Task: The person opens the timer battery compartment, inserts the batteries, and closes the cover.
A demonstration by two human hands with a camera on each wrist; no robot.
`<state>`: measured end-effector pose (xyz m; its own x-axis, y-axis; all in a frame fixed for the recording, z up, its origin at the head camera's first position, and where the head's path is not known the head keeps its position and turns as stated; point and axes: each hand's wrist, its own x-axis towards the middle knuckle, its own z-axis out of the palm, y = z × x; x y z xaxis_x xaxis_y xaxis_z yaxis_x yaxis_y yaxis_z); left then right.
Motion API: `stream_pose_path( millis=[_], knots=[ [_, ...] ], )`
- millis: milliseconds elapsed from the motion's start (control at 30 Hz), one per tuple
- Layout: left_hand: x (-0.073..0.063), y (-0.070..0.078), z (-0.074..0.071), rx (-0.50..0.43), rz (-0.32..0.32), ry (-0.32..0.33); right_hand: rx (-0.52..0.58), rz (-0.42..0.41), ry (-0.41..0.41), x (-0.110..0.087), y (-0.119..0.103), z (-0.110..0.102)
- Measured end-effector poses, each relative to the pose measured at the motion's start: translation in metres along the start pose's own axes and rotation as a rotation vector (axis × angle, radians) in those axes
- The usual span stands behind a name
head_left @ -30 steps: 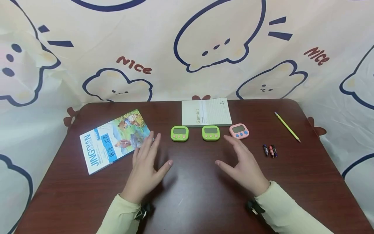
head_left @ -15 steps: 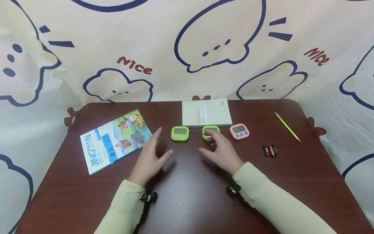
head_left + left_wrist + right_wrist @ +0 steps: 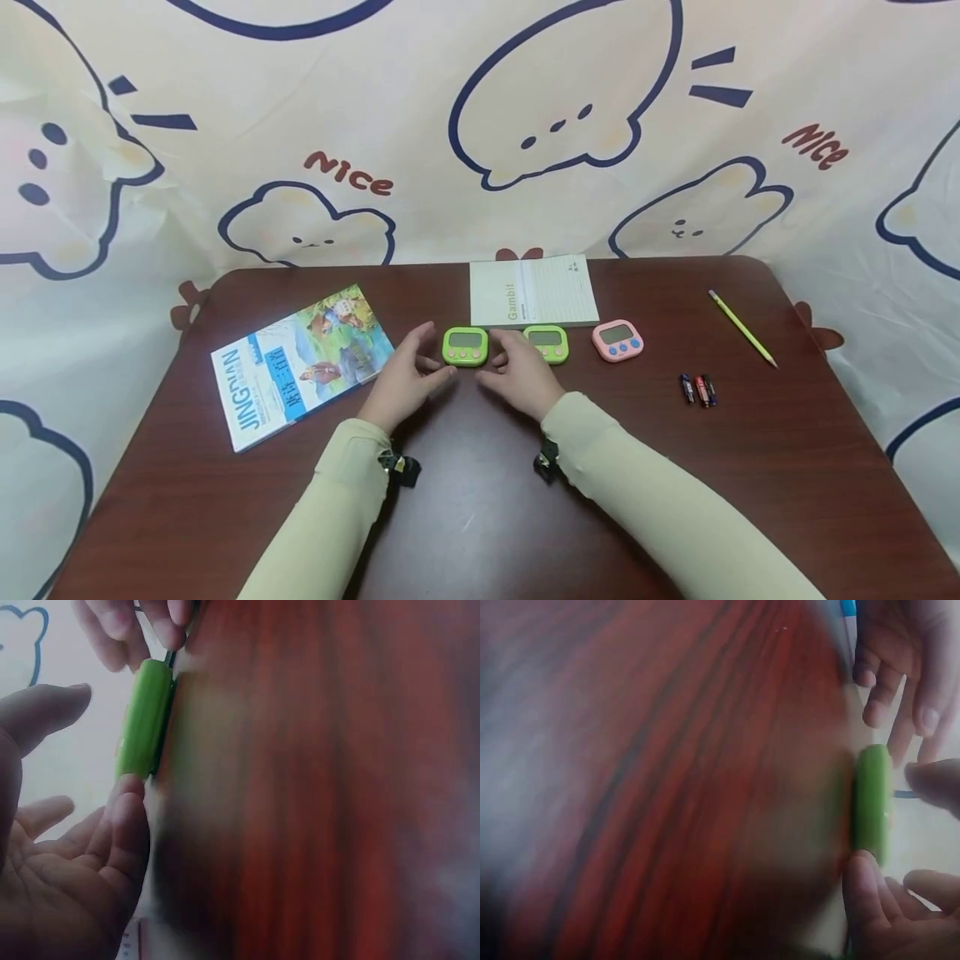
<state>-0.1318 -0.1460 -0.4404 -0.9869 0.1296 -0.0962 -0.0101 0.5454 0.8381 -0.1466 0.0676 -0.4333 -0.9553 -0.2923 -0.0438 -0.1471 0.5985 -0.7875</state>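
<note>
Three small digital kitchen timers lie in a row: a left green timer (image 3: 465, 347), another green timer (image 3: 548, 345) and a pink timer (image 3: 618, 341). My left hand (image 3: 401, 379) is at the left side of the left green timer, its fingers loosely bent. On the opposite side is my right hand (image 3: 519, 375), overlapping part of the middle timer in the head view. The left wrist view shows a fingertip (image 3: 129, 787) of the left hand right at the timer's end. Likewise, a right-hand fingertip (image 3: 862, 862) meets its other end in the right wrist view. Neither hand is curled round it.
Behind the timers is a Gambit notepad (image 3: 551, 287). A colourful book (image 3: 303, 367) lies at an angle on the left. To the right are several small batteries (image 3: 703, 390) and a yellow-green pencil (image 3: 742, 327) on the brown table (image 3: 750, 500).
My right hand has swung left from near the pink timer, past the middle one, to the left green timer. My left hand has shifted right, off the book's edge, to that timer's other side.
</note>
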Motion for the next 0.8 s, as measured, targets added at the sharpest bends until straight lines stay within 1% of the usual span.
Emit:
stream_pose_path(
  millis=[167,300,400,533,667,800],
  knots=[
    [0.012,0.002,0.003,0.031,-0.041,-0.04,-0.038,0.044,0.004,0.01,-0.005,0.009],
    [0.018,0.005,0.005,0.102,-0.053,-0.063,-0.08,0.068,0.005,0.015,-0.006,0.013],
    [0.022,0.007,0.006,0.146,-0.059,-0.061,-0.102,0.08,0.004,0.017,-0.006,0.015],
    [0.025,0.008,0.005,0.156,-0.068,-0.054,-0.092,0.095,0.003,0.018,-0.005,0.016],
    [0.023,0.007,0.003,0.145,-0.051,-0.055,-0.064,0.086,0.011,0.015,-0.007,0.014],
    [0.018,0.006,-0.001,0.118,-0.002,-0.042,-0.039,0.021,0.039,0.007,-0.011,0.01]
  ],
)
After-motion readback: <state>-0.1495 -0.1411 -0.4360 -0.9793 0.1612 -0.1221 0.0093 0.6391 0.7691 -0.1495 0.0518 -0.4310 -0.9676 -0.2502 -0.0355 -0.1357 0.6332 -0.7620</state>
